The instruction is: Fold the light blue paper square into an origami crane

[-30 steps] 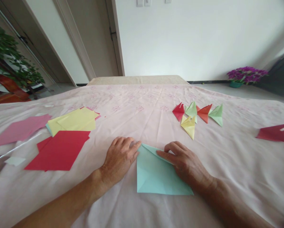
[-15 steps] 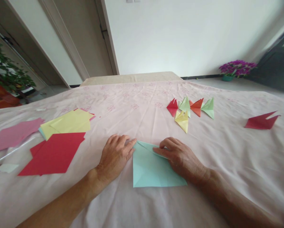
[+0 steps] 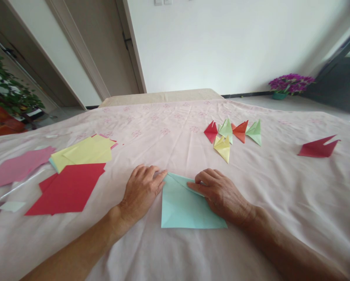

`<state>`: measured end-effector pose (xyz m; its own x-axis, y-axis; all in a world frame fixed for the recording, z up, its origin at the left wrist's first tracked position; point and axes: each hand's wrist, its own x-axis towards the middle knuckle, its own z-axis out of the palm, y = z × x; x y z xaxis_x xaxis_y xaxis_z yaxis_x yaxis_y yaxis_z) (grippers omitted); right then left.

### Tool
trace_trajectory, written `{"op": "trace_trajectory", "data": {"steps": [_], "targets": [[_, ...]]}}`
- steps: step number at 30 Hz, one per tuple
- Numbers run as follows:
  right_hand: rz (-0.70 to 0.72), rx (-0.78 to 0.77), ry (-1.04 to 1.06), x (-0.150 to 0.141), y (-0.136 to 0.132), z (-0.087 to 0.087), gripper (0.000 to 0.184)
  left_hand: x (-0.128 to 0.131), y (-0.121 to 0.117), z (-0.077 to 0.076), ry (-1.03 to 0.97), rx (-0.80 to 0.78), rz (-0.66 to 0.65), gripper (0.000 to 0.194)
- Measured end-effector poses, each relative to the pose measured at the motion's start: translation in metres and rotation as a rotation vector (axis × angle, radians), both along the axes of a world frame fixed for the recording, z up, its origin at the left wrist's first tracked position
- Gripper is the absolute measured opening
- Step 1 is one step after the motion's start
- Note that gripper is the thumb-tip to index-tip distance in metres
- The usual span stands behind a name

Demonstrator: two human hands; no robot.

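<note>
A light blue sheet of paper (image 3: 189, 210) lies flat before me, its far edge partly folded over along a slanting crease. The thumb and forefinger of my left hand (image 3: 142, 187) close on its far left corner. My right hand (image 3: 221, 193) rests on the right side with curled fingers, its forefinger and thumb pinching the folded flap; it covers the sheet's far right part. Beyond the hands stand small folded paper pieces: a red one (image 3: 211, 132), a yellow one (image 3: 222, 147), an orange one (image 3: 240, 131) and two pale green ones (image 3: 254, 132).
Red sheets (image 3: 69, 191), yellow sheets (image 3: 84, 151) and pink sheets (image 3: 20, 166) lie at the left, beside a white scrap (image 3: 12, 206). A dark red folded paper piece (image 3: 318, 147) is at far right. The pink tablecloth (image 3: 140, 148) has wrinkles.
The whole view has shifted slightly, so things at the right appear a little further left. Both hands keep their grip on the light blue paper, with scarcely any movement.
</note>
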<state>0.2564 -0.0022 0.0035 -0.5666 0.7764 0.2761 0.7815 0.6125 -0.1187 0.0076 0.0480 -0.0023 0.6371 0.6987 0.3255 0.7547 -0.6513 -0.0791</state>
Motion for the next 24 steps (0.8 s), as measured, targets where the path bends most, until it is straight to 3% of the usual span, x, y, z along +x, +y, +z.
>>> {"op": "trace_trajectory", "data": {"steps": [24], "targets": [[0.052,-0.008,-0.043,-0.0032,-0.0026,-0.0004,0.029,0.0010,-0.0015,0.0021,0.012,0.023,0.005,0.027]]}}
